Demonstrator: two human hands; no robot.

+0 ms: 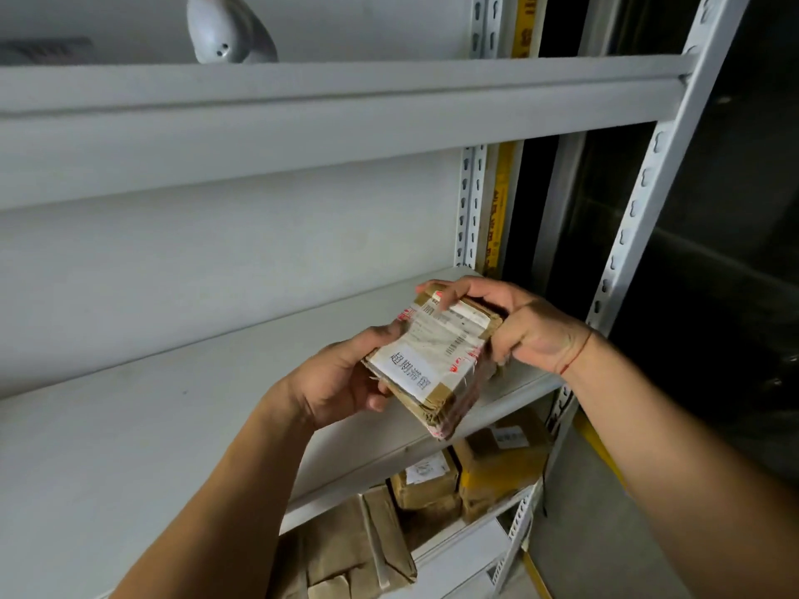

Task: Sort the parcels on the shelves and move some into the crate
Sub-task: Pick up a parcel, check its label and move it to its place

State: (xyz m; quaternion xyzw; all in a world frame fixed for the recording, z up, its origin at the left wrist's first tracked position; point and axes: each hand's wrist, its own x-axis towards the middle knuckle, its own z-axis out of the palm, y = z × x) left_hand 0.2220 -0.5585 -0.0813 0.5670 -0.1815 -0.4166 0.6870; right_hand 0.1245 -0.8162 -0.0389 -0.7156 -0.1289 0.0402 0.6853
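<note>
Parcels sit on the lower shelf (pixel 488 518) at the bottom of the view, several brown cardboard ones packed side by side, while one small cardboard parcel (pixel 436 361) is held up in both hands above the front edge of the middle shelf (pixel 129 425), not touching it. That held parcel is wrapped in brown tape and clear film, with a shipping label across its top face and a second white sticker (pixel 410 366) bearing printed characters near the end closest to the person. The left hand (pixel 341 382) cups the near-left end, thumb lying along the upper edge and the fingers curled underneath, pressed against the cardboard. The right hand (pixel 514 326) grips the far-right end, its fingers bent over the top edge and the thumb side tucked down along the box, so the parcel is clamped between the two hands and tilted a little. A thin red string (pixel 577 352) circles the right wrist. The middle shelf is pale grey metal, carried on a slotted white upright (pixel 640 201) at the right. On the top shelf (pixel 346 97) stands a grey plastic mailer bag (pixel 225 32), partly cut off by the frame. To the right of the rack the room is dark.
</note>
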